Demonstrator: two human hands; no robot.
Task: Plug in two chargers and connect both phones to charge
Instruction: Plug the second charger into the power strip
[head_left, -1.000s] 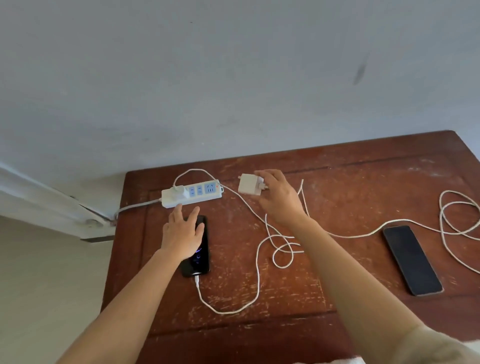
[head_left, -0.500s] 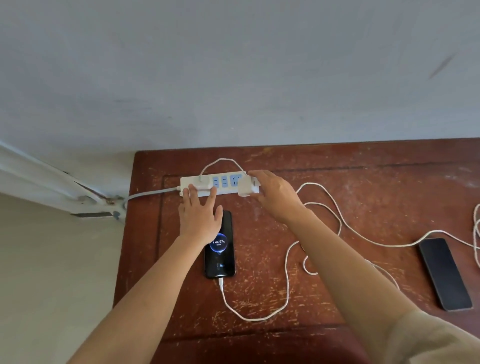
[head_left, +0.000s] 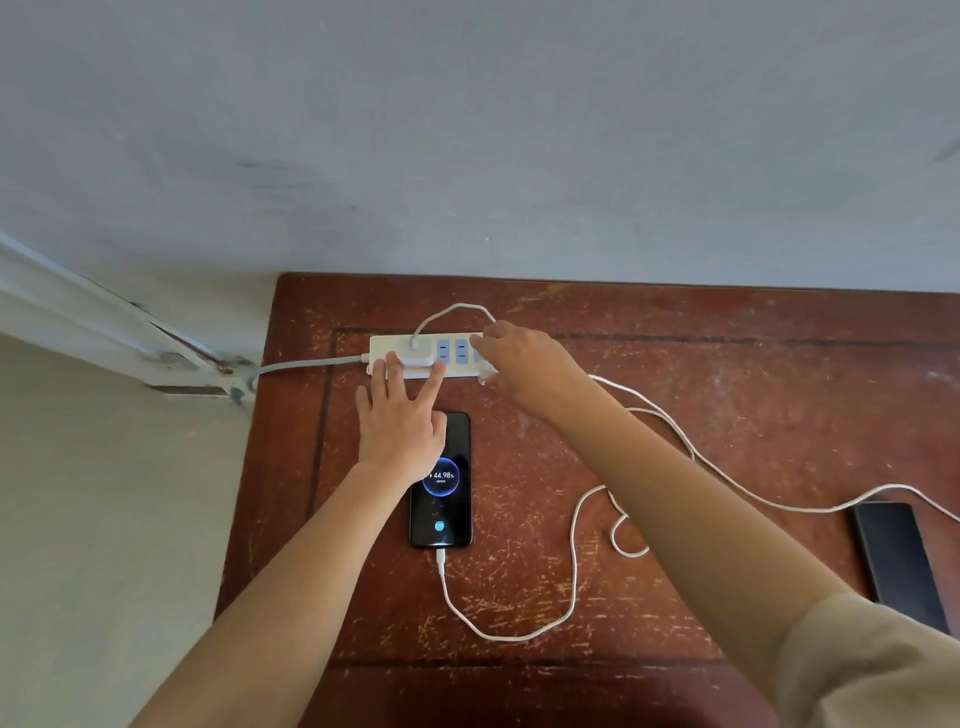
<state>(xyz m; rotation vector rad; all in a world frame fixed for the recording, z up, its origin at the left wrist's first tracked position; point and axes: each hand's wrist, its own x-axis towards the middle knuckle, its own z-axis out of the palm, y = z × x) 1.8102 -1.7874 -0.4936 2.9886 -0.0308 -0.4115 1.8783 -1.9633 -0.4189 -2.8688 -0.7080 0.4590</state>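
Scratched wooden table (head_left: 727, 364); power strip (head_left: 382, 344) by its back edge near the left corner. Left hand (head_left: 397, 423) flat, fingers spread, pressing the strip's near side by the plugged-in first charger (head_left: 414, 354). Right hand (head_left: 524, 366) curled over the strip's right end; second charger hidden beneath, clamped or not cannot tell. Lit phone (head_left: 441, 499) just nearer than the left hand, dark phone (head_left: 896, 561) by the right edge.

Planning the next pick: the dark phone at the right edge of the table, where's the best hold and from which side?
Take the dark phone across its two long edges near mid-length, coming from above. It lies flat, screen up, so only the thin sides offer a grip. The white cable runs past its far end, so keep clear of that end. This is a judgement from one view.
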